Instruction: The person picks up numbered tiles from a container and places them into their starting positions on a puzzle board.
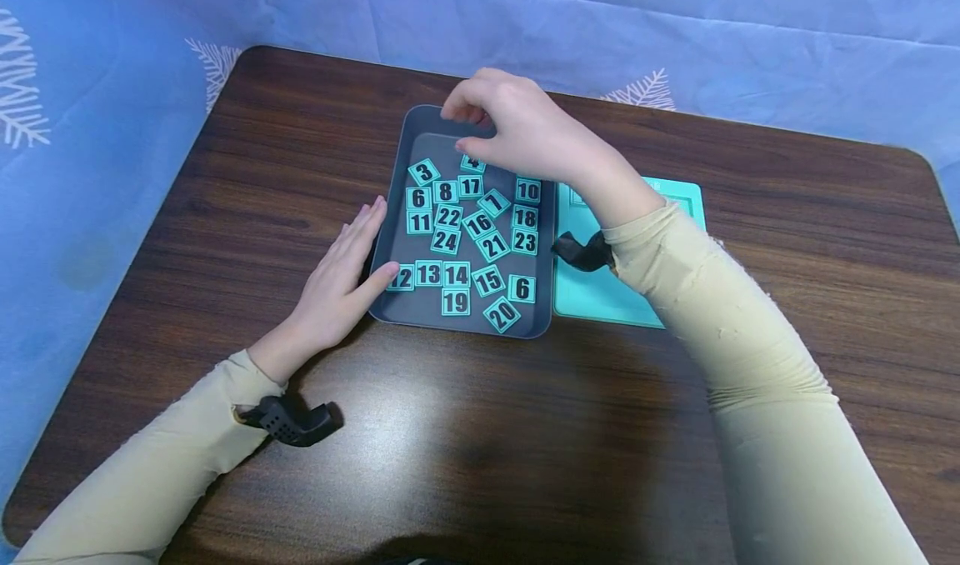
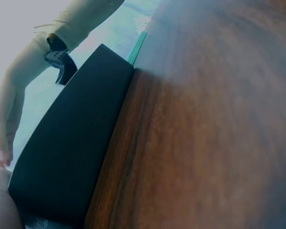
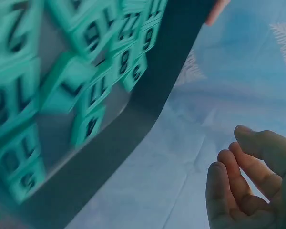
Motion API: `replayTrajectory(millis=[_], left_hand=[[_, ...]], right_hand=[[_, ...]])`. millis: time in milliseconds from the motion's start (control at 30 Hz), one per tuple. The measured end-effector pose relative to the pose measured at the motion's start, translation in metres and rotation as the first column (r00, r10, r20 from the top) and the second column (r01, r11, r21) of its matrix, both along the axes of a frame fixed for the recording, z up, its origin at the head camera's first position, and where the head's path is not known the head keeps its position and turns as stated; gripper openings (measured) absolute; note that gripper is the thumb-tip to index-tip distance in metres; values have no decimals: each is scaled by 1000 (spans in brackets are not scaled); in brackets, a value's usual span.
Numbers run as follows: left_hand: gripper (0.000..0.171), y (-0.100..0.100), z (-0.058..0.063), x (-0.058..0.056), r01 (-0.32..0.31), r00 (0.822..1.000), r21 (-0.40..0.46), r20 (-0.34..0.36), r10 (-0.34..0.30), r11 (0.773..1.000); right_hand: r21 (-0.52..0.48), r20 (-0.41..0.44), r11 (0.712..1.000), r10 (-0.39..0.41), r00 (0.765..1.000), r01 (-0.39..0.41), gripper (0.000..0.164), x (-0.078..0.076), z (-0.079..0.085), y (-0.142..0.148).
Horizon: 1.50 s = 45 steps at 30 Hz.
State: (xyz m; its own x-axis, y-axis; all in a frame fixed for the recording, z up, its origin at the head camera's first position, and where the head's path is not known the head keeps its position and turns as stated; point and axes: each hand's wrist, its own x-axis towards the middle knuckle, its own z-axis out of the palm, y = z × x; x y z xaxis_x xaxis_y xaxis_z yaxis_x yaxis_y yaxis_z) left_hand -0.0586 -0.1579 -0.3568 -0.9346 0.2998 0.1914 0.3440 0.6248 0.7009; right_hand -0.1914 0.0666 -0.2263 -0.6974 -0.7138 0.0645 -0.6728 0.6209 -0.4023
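Observation:
A dark grey tray (image 1: 459,323) holds many teal number tiles (image 1: 456,302) with black numerals, scattered face up in loose rows. Along its left side lies my left hand (image 1: 337,286), fingers straight, the thumb reaching over the rim beside the 12 tile. The tray's outer wall (image 2: 76,133) fills much of the left wrist view. My right hand (image 1: 517,123) hovers over the tray's far end near the 4 tile, which it partly covers. Its fingers (image 3: 229,176) bend loosely with the thumb apart, and nothing shows between them.
Against the tray's right side lies a flat teal board (image 1: 600,294), partly hidden under my right forearm. Both stand on a dark wood-grain table (image 1: 465,432). A blue cloth with white snowflake patterns (image 1: 420,15) hangs behind the table. Each wrist carries a black camera (image 1: 300,422).

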Motion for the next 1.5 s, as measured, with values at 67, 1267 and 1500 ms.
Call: replayTrajectory(millis=[67, 1267, 1500], left_hand=[[62, 0, 0, 0, -1, 1000, 2, 2, 1, 1000], [87, 10, 1, 3, 72, 997, -76, -5, -73, 995], [110, 11, 1, 2, 59, 998, -101, 25, -57, 993]], right_hand=[[-19, 13, 1000, 15, 1000, -14, 29, -2, -4, -12], [140, 183, 990, -14, 983, -12, 36, -26, -73, -38], [195, 171, 981, -27, 985, -7, 37, -26, -73, -42]])
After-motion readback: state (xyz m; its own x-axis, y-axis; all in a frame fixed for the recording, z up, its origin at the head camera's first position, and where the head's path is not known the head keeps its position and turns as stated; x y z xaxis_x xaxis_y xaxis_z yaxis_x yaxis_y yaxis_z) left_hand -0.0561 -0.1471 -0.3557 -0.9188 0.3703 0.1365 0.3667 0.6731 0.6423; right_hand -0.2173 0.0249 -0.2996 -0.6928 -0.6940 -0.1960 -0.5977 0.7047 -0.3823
